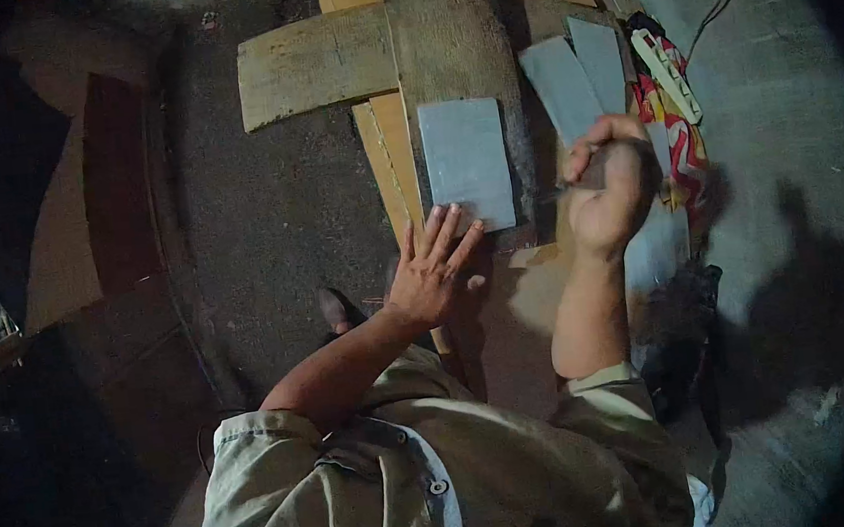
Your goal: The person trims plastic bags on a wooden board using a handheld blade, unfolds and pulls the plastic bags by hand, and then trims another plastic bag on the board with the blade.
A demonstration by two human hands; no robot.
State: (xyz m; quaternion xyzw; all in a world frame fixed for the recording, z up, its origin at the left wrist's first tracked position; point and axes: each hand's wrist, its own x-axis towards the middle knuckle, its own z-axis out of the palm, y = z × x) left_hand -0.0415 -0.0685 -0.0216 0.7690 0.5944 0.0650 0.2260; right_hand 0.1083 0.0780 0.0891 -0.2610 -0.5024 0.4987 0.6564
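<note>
My left hand point(432, 268) lies with its fingers spread, the fingertips resting on the lower edge of a grey rectangular sheet point(466, 159). That sheet sits flat on a worn wooden board point(448, 40). My right hand point(611, 187) is raised to the right of the sheet, apart from it, with the fingers curled in. Whatever it may hold is hidden by the fingers and slightly blurred. Just beyond the right hand lie two more grey sheets, one point(562, 86) partly beside the other point(600, 57).
Another wooden board point(315, 67) crosses at the left, with brown cardboard strips point(388, 156) near it. At the right lie a white power strip point(667, 76) and a red and yellow patterned cloth point(684, 155). A brown panel point(119, 185) stands far left.
</note>
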